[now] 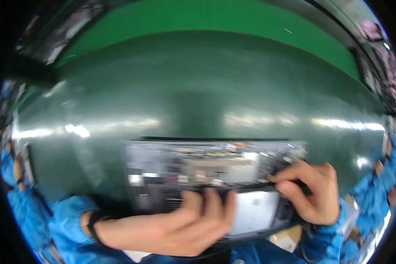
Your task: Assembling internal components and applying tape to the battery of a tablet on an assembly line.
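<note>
An opened laptop base lies on the table close in front of me, its inner parts exposed and blurred. A circuit board runs across its upper part. Below the board on the right is a flat silver-white panel. My left hand reaches over the near edge with its fingers stretched and apart, the tips resting on the laptop's lower middle. At the board's right end my right hand has thumb and forefinger in a pinch; what sits between them is too small and blurred to name.
The dark green table reaches away to a brighter green strip at the back. A small tan piece lies by the near edge. People in blue sleeves sit at far left and far right.
</note>
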A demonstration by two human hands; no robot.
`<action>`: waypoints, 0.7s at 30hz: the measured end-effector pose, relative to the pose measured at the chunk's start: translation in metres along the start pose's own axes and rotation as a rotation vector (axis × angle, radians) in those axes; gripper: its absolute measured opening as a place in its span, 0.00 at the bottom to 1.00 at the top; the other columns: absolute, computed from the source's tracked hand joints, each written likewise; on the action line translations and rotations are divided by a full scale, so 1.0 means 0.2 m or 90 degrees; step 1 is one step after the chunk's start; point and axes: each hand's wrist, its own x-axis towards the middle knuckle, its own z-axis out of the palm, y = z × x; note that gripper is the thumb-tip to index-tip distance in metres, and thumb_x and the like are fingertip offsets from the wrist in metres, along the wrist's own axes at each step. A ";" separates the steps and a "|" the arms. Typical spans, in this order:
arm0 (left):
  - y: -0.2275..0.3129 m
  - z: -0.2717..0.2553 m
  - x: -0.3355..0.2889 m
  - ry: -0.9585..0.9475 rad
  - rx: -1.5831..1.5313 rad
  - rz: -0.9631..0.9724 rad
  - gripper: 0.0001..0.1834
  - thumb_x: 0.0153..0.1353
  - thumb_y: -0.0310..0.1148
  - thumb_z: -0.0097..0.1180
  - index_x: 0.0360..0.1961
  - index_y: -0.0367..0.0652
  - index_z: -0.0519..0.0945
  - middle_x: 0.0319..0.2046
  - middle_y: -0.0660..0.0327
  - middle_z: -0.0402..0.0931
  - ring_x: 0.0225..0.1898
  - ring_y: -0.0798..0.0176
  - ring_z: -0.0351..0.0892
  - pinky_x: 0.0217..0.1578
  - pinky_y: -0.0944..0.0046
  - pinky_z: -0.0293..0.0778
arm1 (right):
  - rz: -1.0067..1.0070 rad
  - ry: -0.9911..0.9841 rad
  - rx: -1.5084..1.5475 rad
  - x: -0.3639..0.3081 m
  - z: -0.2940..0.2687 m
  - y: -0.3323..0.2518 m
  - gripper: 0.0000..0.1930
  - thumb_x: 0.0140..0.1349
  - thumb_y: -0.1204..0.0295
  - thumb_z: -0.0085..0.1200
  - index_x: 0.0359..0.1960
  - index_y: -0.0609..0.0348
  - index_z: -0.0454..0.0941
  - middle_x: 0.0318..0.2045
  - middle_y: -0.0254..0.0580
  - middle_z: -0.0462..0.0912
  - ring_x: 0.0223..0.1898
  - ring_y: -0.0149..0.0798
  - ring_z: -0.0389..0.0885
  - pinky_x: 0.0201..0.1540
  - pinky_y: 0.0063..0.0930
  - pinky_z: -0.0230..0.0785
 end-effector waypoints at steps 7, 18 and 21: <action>0.01 0.04 0.07 0.091 0.011 -0.038 0.17 0.61 0.38 0.52 0.35 0.34 0.84 0.41 0.52 0.78 0.47 0.50 0.74 0.50 0.54 0.70 | -0.129 -0.056 -0.379 -0.03 -0.12 -0.10 0.12 0.66 0.80 0.56 0.51 0.59 0.78 0.41 0.52 0.82 0.38 0.56 0.84 0.38 0.42 0.78; 0.08 0.07 0.04 0.033 0.006 -0.015 0.18 0.60 0.40 0.50 0.32 0.35 0.85 0.38 0.52 0.77 0.44 0.51 0.72 0.49 0.55 0.68 | -0.281 -0.002 -0.597 -0.08 -0.08 -0.06 0.19 0.57 0.64 0.65 0.51 0.56 0.86 0.27 0.32 0.76 0.25 0.34 0.78 0.25 0.32 0.71; -0.02 0.05 0.01 -0.001 0.047 -0.003 0.21 0.61 0.37 0.48 0.46 0.34 0.83 0.49 0.54 0.81 0.46 0.60 0.79 0.43 0.60 0.71 | -0.332 -0.014 -0.531 0.04 -0.04 0.00 0.26 0.53 0.68 0.66 0.57 0.58 0.84 0.25 0.31 0.69 0.23 0.30 0.73 0.22 0.26 0.70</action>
